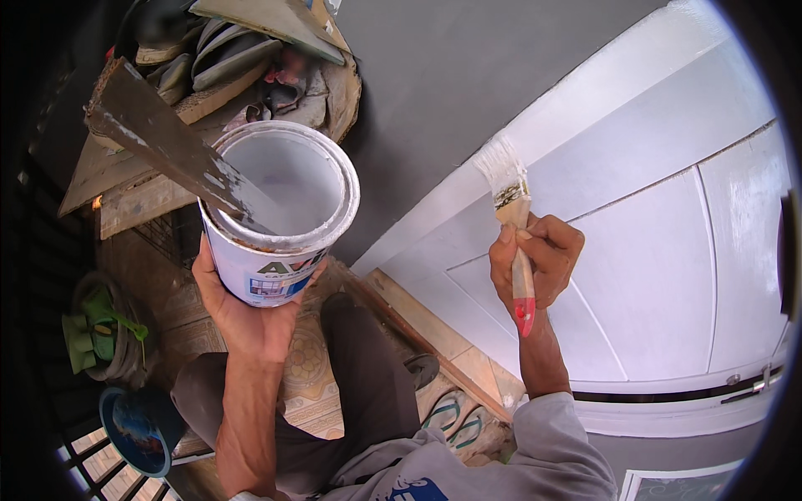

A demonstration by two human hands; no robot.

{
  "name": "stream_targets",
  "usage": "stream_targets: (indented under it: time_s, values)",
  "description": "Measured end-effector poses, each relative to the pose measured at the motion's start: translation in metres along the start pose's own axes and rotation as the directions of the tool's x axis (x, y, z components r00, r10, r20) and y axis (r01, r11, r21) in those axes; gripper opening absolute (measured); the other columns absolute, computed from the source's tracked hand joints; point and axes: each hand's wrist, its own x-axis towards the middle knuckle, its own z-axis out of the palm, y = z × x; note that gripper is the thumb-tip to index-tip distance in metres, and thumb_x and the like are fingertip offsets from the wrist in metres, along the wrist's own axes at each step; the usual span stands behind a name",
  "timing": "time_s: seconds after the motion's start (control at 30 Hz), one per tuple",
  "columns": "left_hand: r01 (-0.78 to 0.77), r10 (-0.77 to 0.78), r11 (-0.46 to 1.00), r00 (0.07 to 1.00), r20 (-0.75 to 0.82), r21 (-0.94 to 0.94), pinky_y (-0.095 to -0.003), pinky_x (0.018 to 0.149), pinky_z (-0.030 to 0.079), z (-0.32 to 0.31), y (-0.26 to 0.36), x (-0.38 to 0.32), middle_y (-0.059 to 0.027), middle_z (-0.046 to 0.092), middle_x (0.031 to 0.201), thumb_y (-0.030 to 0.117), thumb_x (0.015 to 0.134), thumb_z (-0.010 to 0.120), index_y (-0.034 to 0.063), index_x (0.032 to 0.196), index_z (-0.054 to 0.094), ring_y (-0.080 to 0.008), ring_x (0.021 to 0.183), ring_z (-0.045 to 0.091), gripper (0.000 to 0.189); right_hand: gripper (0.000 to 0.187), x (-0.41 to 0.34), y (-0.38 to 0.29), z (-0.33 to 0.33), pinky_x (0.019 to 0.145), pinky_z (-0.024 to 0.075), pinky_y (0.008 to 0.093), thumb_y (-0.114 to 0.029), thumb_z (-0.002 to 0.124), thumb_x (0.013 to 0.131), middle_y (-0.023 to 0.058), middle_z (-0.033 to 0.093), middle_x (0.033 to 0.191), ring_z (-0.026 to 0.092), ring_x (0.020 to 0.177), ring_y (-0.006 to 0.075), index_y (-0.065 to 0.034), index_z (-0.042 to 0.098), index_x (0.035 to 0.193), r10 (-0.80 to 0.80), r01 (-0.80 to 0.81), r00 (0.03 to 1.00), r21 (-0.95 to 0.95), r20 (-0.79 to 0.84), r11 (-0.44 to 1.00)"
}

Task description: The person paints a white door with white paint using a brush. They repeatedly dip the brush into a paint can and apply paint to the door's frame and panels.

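My left hand (257, 319) holds up a white metal paint can (250, 257) from below, its fingers round the lower wall. Inside the open can is whitish paint. A flat wooden stick (169, 138), smeared with paint, leans out over the rim to the upper left. In my right hand (539, 257) is a paintbrush (514, 200) with a wooden handle, its end red. The white-coated bristles touch the white door frame (564, 100), close to its edge with the grey wall (438, 69). Right of the brush stands a white panelled door (639, 250).
Worn shoes (232, 56) and boards (144, 200) are piled at the upper left. A blue bucket (138, 432) and a plant pot (125, 344) stand left, by a dark metal railing (106, 466). Flip-flops (460, 419) lie near the wooden doorsill (413, 338) on patterned tiles (307, 357).
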Motion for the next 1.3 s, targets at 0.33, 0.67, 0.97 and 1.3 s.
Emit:
stream_targets:
  time_s: [0.33,0.67,0.97,1.3]
  values:
    - [0.003,-0.003,1.000,1.000,0.004,0.009,-0.0656,0.103,0.047,-0.005,0.001,0.002,-0.0154,0.051,0.148,0.057,0.098,0.052,0.0146,0.148,0.046,-0.0402,0.129,0.054,0.066,0.030,-0.005,-0.001,-0.008,0.065,0.0537,0.0288,0.000,0.074,0.087,0.0103,0.046,0.104,0.051,0.080,0.0151,-0.0063,0.052,0.105,0.037,-0.039,0.999,0.046,0.038,0.998]
    - [0.010,-0.010,1.000,0.999,0.041,-0.008,-0.0664,0.104,0.047,-0.007,0.002,0.001,-0.0164,0.051,0.148,0.057,0.098,0.052,0.0143,0.149,0.045,-0.0422,0.130,0.054,0.067,0.023,-0.006,0.002,-0.009,0.062,0.0510,0.0283,-0.005,0.070,0.092,0.0094,0.045,0.103,0.052,0.079,0.0142,-0.0061,0.051,0.103,0.048,-0.048,0.996,0.000,0.076,0.999]
    - [-0.018,0.017,1.000,0.999,0.037,0.005,-0.0660,0.102,0.048,-0.005,0.006,0.001,-0.0183,0.050,0.148,0.056,0.100,0.049,0.0124,0.149,0.044,-0.0441,0.129,0.054,0.066,0.023,-0.041,-0.005,-0.009,0.066,0.0520,0.0324,-0.005,0.072,0.091,0.0115,0.047,0.104,0.055,0.084,0.0187,-0.0054,0.052,0.103,0.176,-0.185,0.981,0.125,0.078,0.975]
    - [-0.030,0.030,0.999,1.000,0.001,0.018,-0.0650,0.102,0.048,-0.004,0.005,0.000,-0.0180,0.052,0.147,0.056,0.099,0.049,0.0117,0.148,0.045,-0.0440,0.128,0.055,0.066,0.030,-0.034,-0.010,-0.005,0.063,0.0514,0.0329,0.002,0.077,0.084,0.0142,0.055,0.099,0.058,0.078,0.0212,-0.0030,0.055,0.103,0.166,-0.184,0.973,0.105,0.160,0.977]
